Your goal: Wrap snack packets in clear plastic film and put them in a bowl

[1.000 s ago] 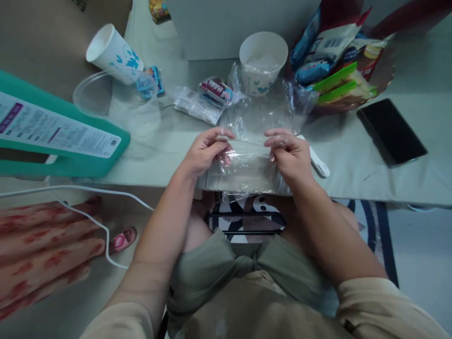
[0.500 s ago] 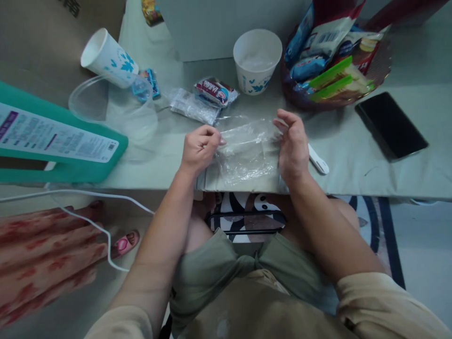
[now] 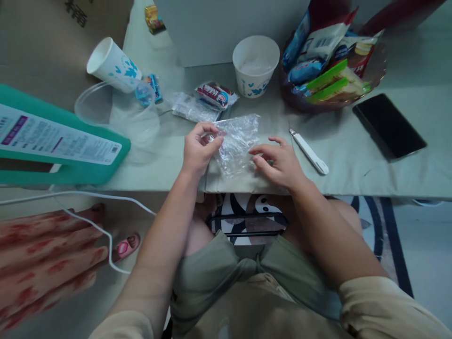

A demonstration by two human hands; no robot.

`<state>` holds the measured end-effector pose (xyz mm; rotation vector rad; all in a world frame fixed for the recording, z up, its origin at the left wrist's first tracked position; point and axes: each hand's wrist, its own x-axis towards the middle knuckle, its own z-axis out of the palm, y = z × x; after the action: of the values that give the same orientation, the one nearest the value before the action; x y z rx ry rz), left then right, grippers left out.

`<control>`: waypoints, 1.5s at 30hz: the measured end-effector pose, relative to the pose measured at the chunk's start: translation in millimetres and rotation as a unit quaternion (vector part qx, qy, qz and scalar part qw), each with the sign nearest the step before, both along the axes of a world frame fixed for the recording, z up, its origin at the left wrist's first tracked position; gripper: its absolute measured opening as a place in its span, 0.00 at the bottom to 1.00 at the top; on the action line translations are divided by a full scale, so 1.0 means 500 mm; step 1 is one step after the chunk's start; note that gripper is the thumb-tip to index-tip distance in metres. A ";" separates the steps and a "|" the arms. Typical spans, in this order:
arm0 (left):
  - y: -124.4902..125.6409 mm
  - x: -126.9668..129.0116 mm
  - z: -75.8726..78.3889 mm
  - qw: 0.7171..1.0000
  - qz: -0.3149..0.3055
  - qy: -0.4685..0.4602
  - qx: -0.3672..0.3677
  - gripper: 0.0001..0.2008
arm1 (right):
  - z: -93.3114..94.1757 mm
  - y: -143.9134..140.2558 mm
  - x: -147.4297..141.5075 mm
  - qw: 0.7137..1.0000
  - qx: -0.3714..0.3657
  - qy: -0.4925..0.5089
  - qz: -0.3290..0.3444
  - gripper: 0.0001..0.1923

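A clear, crinkled plastic bag (image 3: pixel 237 141) is pinched at its left edge by my left hand (image 3: pixel 199 147), thumb against fingers. At the bag's right side is my right hand (image 3: pixel 277 162), its fingers curved and apart, with nothing visible between them. Whether its fingertips touch the plastic I cannot tell. To the right of that hand a white utility knife (image 3: pixel 309 151) lies on the cloth-covered table. Behind the bag sit a wrapped snack (image 3: pixel 216 95) in dark packaging and a flat, clear-wrapped packet (image 3: pixel 194 108).
A white paper tub (image 3: pixel 255 66) and a bowl of snacks (image 3: pixel 332 101) stand at the back; a phone (image 3: pixel 390 126) lies right. Leftward are a tilted paper cup (image 3: pixel 113 63), a clear plastic container (image 3: pixel 116 108) and a green jug (image 3: pixel 70 141). A person's patterned skirt (image 3: pixel 45 263) shows below left.
The bag has gone from spread out to more crumpled, drawn toward my left hand. My right hand has moved left and turned, uncovering the utility knife.
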<state>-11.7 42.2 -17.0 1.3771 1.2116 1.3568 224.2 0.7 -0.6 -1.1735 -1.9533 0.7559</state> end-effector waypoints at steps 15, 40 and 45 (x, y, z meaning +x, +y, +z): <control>-0.036 -0.012 0.076 0.949 -0.140 -0.214 -0.186 0.39 | -0.007 0.011 -0.042 0.869 -0.366 0.328 0.049 0.21; -0.026 -0.023 0.075 0.943 -0.264 0.050 -0.195 0.15 | 0.017 0.000 -0.002 0.936 -0.235 0.260 -0.027 0.24; -0.022 -0.027 0.054 0.973 -0.157 0.140 -0.099 0.19 | -0.009 -0.005 -0.024 0.963 -0.205 0.158 -0.080 0.31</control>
<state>-25.3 31.1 9.9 1.5725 1.2092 0.8191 212.1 -1.9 -5.3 -1.3338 -1.4591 1.2189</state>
